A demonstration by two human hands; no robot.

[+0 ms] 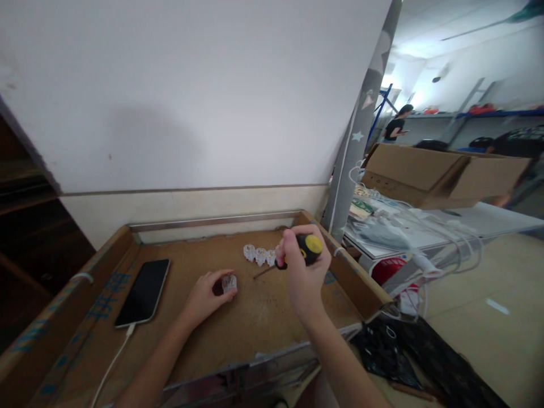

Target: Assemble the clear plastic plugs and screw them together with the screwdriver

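Thumb and fingers of my left hand (209, 296) are closed round a small clear faceted piece (229, 283), which rests on the cardboard-lined tray (255, 323). My right hand (305, 272) grips a screwdriver (312, 247) by its black and yellow handle. Its thin shaft slants down to the left, with the tip near the cardboard and apart from the piece in my left hand. Behind the shaft lies a short row of similar clear pieces (260, 256); my right hand may hide part of that row.
A black phone (143, 293) with a white cable (111, 362) lies at the tray's left. Raised cardboard walls border the tray, and a white wall (191, 113) rises behind it. To the right stand a cluttered white table (501, 218) and an open carton (416, 170). People are farther back.
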